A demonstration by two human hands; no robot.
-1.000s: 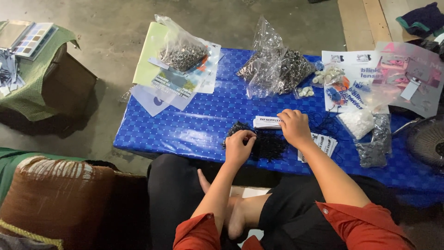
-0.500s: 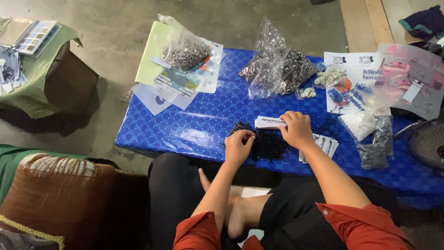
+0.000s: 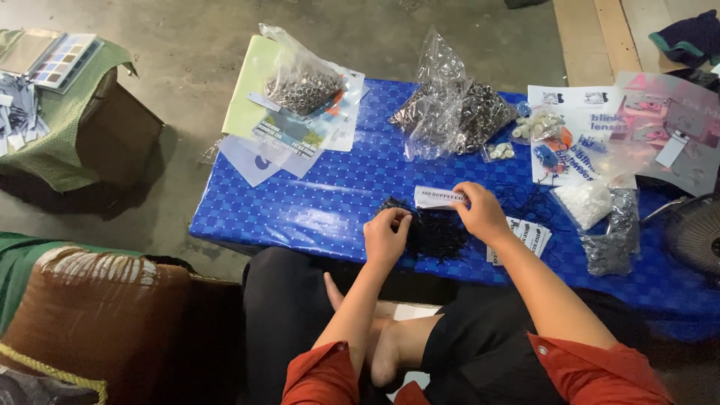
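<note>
A pile of thin black cords [image 3: 437,234] lies on the blue patterned table [image 3: 330,202] in front of me. My left hand [image 3: 385,237] pinches the pile's left edge. My right hand [image 3: 480,213] rests at the pile's right side, its fingertips on a small white paper strip [image 3: 436,197] just behind the cords. More white printed labels [image 3: 529,238] lie to the right of my right wrist.
Two clear bags of small dark metal parts [image 3: 301,82] [image 3: 459,112] sit at the table's back on papers. Small bags of white and grey pieces [image 3: 600,217] are at the right, a fan [image 3: 694,232] beyond. A cloth-covered box [image 3: 67,127] stands at left, a brown cushion [image 3: 90,315] nearby.
Both hands stay at the black cord pile with only slight finger movement. The view has shifted a little.
</note>
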